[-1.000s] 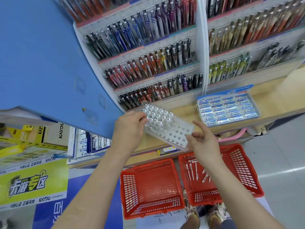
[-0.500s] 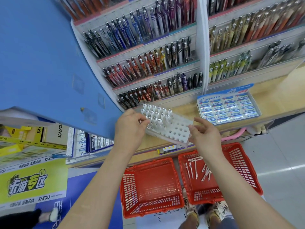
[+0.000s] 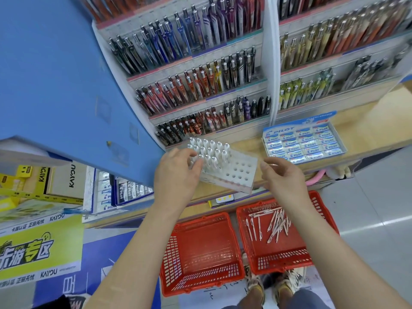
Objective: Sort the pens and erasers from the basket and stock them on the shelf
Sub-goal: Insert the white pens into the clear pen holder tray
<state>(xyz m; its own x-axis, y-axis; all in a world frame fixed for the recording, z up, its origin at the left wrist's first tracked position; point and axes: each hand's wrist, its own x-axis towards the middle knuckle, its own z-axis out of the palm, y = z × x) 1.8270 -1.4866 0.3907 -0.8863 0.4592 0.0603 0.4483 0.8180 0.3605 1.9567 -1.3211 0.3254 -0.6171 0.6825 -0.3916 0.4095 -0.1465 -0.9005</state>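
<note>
A white perforated pen rack [image 3: 234, 172] is tilted over the wooden shelf ledge [image 3: 367, 128], its far left rows filled with white pens [image 3: 211, 152]. My left hand [image 3: 178, 175] grips the rack's left end, thumb against the pens. Just off the rack's right edge, my right hand [image 3: 283, 179] has its fingers loosely curled and holds nothing. On the floor below, the right red basket [image 3: 321, 221] holds several loose white pens [image 3: 272, 226]; the left red basket [image 3: 200, 248] has nothing in it. A Pilot eraser box [image 3: 303, 143] sits full on the ledge.
Tiered rows of pens [image 3: 200, 85] fill the display behind the ledge. A blue panel [image 3: 55, 74] juts out on the left above Pilot boxes [image 3: 124, 192] and yellow Kayou cartons [image 3: 26, 188]. My feet [image 3: 267, 288] stand behind the baskets. Grey floor [image 3: 379, 208] lies to the right.
My right hand reached the rack's right edge, then drew slightly back from it. My left hand kept its grip on the rack, which shifted a little.
</note>
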